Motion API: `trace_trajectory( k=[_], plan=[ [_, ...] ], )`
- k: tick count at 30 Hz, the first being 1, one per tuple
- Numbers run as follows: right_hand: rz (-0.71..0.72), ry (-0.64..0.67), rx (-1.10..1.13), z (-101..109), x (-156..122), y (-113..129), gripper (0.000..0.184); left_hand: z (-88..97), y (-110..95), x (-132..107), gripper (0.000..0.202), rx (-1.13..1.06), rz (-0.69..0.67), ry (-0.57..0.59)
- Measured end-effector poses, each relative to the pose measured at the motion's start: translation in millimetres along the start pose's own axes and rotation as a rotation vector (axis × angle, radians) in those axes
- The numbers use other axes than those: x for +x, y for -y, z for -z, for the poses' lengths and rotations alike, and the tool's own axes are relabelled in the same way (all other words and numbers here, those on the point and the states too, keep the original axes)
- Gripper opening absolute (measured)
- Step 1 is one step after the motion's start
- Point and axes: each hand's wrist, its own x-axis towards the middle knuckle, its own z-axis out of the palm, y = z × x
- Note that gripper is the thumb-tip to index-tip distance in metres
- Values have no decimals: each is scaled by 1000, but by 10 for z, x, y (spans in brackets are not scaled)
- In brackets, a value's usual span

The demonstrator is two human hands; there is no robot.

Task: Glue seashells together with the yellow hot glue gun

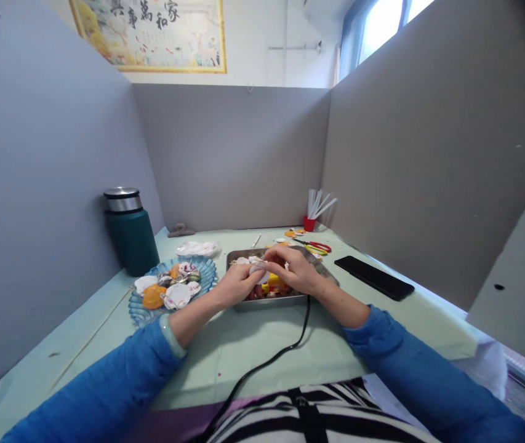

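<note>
Over a metal tray (285,302), my two hands meet with bent, closed fingers. Between the fingertips is a small white, flat, rounded piece (259,274); its exact kind is too small to tell. My left hand (240,285) grips it from the left. My right hand (295,271) pinches at its upper right edge, its fingertips partly hidden. Beneath the hands, a yellow and red object (275,284) lies in the tray among small mixed pieces. A black cord (285,351) runs from the tray's front edge towards my body.
Left of the tray, a blue scalloped plate (138,315) bears white and orange pieces. A green flask (133,240) stands behind it, near a plastic-wrapped bundle (198,248). Scissors (320,247), a red cup (309,224) of white sticks and a phone (373,277) are right. Grey partitions surround the table.
</note>
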Motion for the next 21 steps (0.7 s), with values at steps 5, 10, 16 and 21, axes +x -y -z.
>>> trace_trajectory(
  k=[5, 10, 16, 21],
  plan=[
    [47, 22, -13, -16, 12, 21, 18, -1, -22, -11, 44, 132, -58, -21],
    [37, 36, 7, -28, 12, 14, 21, -12, -13, -3, 45, 130, -74, -22],
    [-43, 29, 54, -42, 24, 26, 23, -17, 8, -5, 48, 97, -43, -12],
    [-61, 21, 66, -61, 44, -13, 21, -16, 6, -11, 49, 95, -58, -1]
  ],
)
